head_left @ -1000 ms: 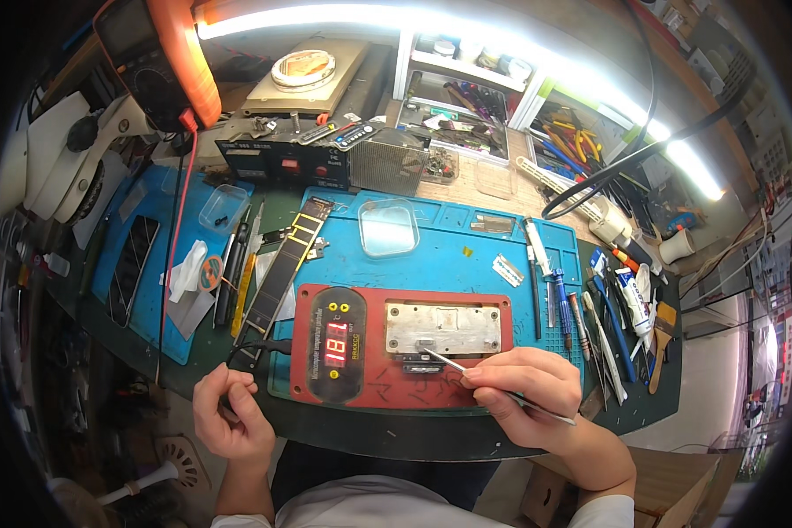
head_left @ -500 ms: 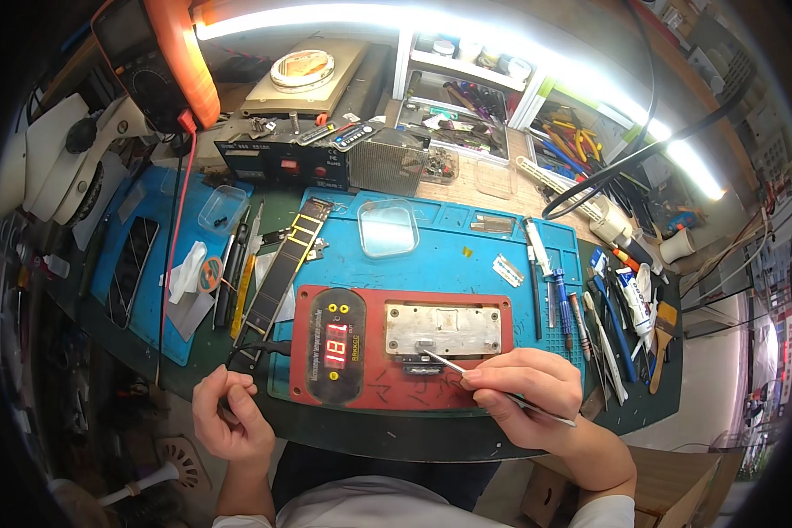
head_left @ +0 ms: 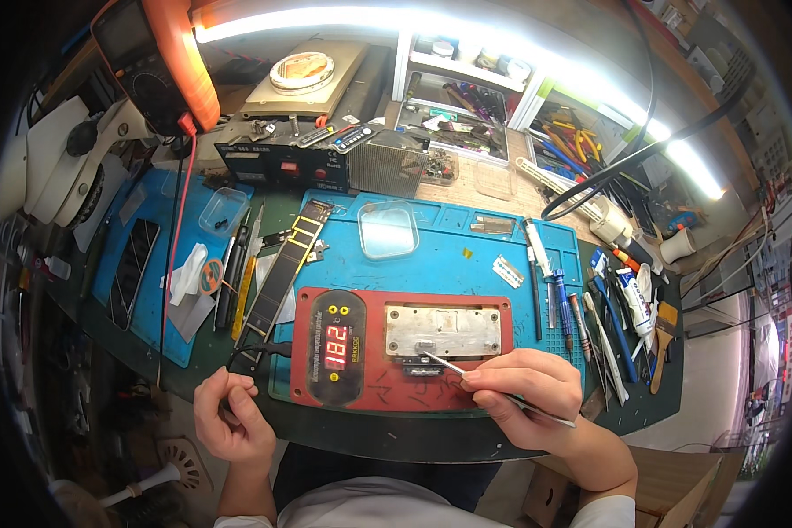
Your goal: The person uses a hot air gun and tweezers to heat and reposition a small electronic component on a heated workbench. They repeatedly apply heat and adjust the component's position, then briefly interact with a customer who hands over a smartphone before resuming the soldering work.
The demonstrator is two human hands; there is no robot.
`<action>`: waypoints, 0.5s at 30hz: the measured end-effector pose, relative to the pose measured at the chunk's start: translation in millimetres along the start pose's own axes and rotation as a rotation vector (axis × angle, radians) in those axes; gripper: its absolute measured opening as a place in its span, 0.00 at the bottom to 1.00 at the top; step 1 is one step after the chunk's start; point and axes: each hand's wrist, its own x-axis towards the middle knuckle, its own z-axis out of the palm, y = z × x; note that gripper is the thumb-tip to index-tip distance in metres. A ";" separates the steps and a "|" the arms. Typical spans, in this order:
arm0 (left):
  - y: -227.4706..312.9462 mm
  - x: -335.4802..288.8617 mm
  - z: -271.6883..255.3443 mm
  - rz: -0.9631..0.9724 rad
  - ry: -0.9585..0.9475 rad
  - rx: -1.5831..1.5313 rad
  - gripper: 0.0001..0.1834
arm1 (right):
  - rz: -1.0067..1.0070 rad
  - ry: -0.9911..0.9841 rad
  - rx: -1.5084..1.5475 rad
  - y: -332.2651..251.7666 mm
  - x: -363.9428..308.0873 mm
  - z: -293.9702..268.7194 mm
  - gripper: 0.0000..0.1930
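Observation:
My right hand (head_left: 532, 393) pinches a slim pointed metal tool (head_left: 444, 362) between thumb and fingers. Its tip touches or hovers just over a small grey chip-like piece (head_left: 425, 347) near the front edge of a silver metal plate (head_left: 466, 327); I cannot tell which. That plate is set in a red heating station (head_left: 374, 304) with a lit red digital display (head_left: 335, 347). A small dark part (head_left: 422, 370) lies against the plate's front edge. Left of the station, by the bench's front edge, my left hand (head_left: 233, 415) is held with curled fingers and nothing visible in it.
A blue work mat (head_left: 449, 238) carries a clear plastic tray (head_left: 389, 229). Left of the station lie a long dark strip (head_left: 282, 264) and a phone (head_left: 135, 273). Pens, brushes and tubes (head_left: 638, 304) crowd the right. A multimeter (head_left: 154, 66) hangs upper left; a black cable (head_left: 642, 145) arches upper right.
The digits on the red display have changed. Both hands and the metal tool stay practically in place.

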 end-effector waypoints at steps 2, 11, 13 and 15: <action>-2.3 -0.8 -0.2 0.007 0.010 0.001 0.16 | 0.000 -0.001 0.001 0.0 0.1 0.1 0.09; -4.1 -1.2 -4.5 0.190 0.069 0.034 0.08 | 0.021 -0.008 -0.009 -1.4 -0.9 0.3 0.09; -7.1 -5.0 -12.8 0.183 0.003 -0.008 0.09 | 0.011 -0.004 -0.019 -1.5 -0.5 0.3 0.09; -8.7 -6.0 -18.3 0.189 -0.020 -0.047 0.14 | 0.006 0.000 -0.021 -1.1 0.0 0.5 0.08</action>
